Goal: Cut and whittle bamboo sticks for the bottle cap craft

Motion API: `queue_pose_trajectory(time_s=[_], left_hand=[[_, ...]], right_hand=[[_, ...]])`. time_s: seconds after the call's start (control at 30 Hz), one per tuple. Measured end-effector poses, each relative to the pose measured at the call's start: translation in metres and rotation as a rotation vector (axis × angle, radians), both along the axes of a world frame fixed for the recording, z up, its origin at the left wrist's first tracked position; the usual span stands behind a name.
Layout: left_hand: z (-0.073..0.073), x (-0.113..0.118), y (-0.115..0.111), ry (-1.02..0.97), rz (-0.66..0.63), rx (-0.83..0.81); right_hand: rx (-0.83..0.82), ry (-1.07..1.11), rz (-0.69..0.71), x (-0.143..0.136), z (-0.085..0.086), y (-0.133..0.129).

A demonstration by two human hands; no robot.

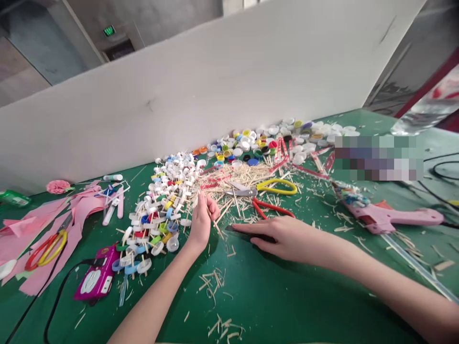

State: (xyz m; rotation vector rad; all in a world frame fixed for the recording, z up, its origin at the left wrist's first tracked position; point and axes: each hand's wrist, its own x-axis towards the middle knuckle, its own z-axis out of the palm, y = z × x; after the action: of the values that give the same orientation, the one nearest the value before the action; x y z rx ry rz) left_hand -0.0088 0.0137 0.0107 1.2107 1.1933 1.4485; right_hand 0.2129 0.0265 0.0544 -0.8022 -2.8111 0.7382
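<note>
My left hand [203, 219] is closed round a thin wooden stick [216, 226], whose lower end slants down to the right. Just to its right, my right hand [270, 233] holds a dark knife [247, 233] low over the green table, the tip pointing left near the stick. Behind both hands spreads a pile of thin sticks and shavings [247, 174]. Yellow-handled scissors [276, 187] lie on that pile, and a red-handled tool [274, 208] rests between them and my right hand. Bottle caps with sticks [161, 215] crowd the area left of my left hand.
Loose caps [247, 143] line the white partition [201, 86]. At left lie pink paper [81, 210], red-and-yellow scissors [48, 248] and a magenta device [96, 277] with a cable. A pink glue gun [394, 217] lies at right, with a clear bottle [426, 112] behind it.
</note>
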Motion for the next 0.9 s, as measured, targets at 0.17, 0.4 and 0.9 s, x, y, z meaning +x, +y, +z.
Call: queue_pose_trajectory(time_s=[0.17, 0.4, 0.9], left_hand=[[0.004, 0.007, -0.004, -0.059, 0.108, -0.001], [0.011, 0.028, -0.018, -0.138, 0.181, -0.014], [0.029, 0.018, -0.009, 0.319, -0.024, -0.383]], right_hand=[[0.179, 0.081, -0.048, -0.005, 0.005, -0.005], [0.121, 0.162, -0.067, -0.026, -0.005, -0.024], [0.231, 0.271, -0.277, 0.008, -0.009, -0.016]])
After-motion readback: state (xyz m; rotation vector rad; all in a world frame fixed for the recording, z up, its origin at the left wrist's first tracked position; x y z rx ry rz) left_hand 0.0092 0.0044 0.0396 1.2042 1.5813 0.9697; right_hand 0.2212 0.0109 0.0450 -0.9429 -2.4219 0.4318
